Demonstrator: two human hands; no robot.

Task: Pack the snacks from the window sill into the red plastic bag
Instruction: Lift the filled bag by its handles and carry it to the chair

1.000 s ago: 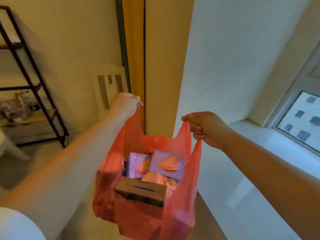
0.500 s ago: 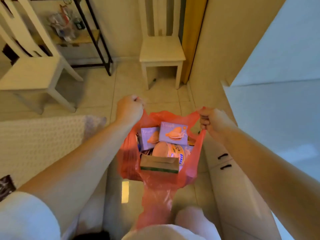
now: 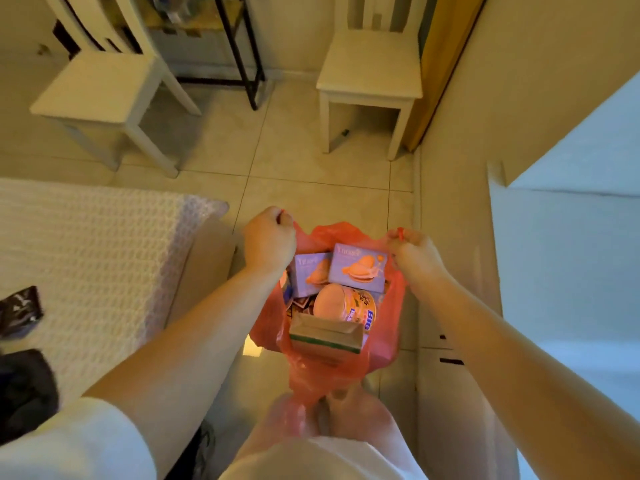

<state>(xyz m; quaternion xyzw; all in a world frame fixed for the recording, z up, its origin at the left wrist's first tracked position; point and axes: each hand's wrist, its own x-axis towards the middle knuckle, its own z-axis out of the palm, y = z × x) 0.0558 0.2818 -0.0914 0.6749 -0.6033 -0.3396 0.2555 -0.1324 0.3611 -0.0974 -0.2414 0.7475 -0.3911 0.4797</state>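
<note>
The left hand [image 3: 269,240] and right hand [image 3: 412,252] each clench a handle of the red bag [image 3: 388,327], which hangs above the floor [image 3: 311,174], full of snacks [image 3: 356,268]. The thin plastic could tear under this weight, or a handle slip loose, spilling boxes.

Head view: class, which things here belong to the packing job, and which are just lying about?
Job: red bag, left hand, right hand, two purple boxes, tub, brown carton.
Lying about: two white chairs, black shelf frame, bed cover.
</note>
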